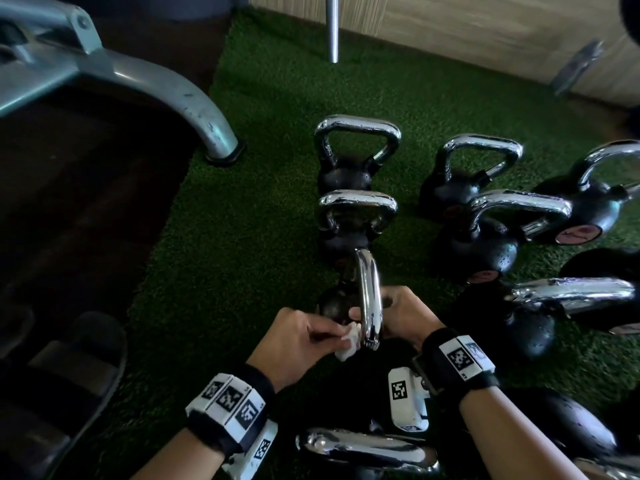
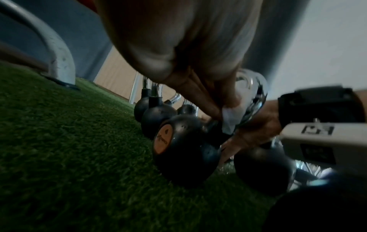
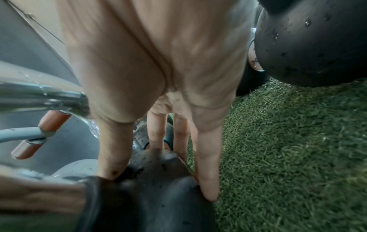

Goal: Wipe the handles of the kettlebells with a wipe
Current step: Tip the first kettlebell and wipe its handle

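Note:
A black kettlebell (image 1: 334, 303) lies tilted on the turf with its chrome handle (image 1: 370, 299) pointing toward me. My left hand (image 1: 341, 332) pinches a crumpled white wipe (image 1: 348, 344) against the handle's left side near its end. In the left wrist view the wipe (image 2: 230, 117) sits between my fingers and the chrome handle (image 2: 257, 97), above the kettlebell's orange-labelled body (image 2: 178, 149). My right hand (image 1: 388, 304) holds the kettlebell from the right. In the right wrist view its thumb and fingers (image 3: 206, 180) clamp the black body (image 3: 157, 164).
Several more chrome-handled kettlebells (image 1: 356, 150) stand and lie on the green turf (image 1: 249, 202), behind, right of and below my hands. A grey machine leg (image 1: 194, 109) lands at the left by a dark floor mat. A metal pole (image 1: 332, 29) rises at the back.

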Motion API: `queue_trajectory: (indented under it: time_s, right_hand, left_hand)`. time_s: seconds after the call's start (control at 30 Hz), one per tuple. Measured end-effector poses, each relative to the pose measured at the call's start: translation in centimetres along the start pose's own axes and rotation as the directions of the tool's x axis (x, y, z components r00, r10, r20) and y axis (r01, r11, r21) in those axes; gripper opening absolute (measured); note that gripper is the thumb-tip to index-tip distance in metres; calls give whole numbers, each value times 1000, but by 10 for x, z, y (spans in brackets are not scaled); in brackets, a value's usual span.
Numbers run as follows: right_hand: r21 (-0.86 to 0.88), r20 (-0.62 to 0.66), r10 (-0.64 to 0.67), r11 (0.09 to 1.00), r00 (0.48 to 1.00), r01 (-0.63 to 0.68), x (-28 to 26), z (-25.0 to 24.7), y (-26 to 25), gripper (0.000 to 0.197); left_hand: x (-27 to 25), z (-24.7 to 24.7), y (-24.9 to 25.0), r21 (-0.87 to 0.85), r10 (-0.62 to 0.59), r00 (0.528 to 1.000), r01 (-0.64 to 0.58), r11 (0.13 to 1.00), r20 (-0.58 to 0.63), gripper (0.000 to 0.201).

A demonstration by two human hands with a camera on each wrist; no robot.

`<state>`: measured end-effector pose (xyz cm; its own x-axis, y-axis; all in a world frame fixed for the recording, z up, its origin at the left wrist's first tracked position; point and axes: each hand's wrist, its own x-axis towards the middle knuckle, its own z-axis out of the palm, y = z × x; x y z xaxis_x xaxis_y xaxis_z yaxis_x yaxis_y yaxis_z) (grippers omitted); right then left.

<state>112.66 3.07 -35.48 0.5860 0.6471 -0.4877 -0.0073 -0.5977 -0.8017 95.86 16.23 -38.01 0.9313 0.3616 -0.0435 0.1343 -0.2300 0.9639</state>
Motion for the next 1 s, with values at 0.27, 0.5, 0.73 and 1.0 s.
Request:
queue_trajectory:
  time_s: [0.27,0.5,0.73,1.0]
  right_hand:
    - [-501,-142,-136,864,980,47,6,-21,-10,30]
    - [-283,-145,-564,811,813,512,-51,-29,-67,38]
    - [-297,-179,-687,720,704,627,-57,-9,-60,41]
    - [-310,-424,-621,783,659,539,-48,-23,-43,35]
  left_hand:
    - [3,-11,0,-103,-64,998,64,993,-5,22]
    - [14,-22,36,-631,-240,971,187,753,2,26]
    - [20,-22,57,-595,-183,982,169,785,38,29]
    - [30,-20,29,-289,-140,990,130,949,-12,38]
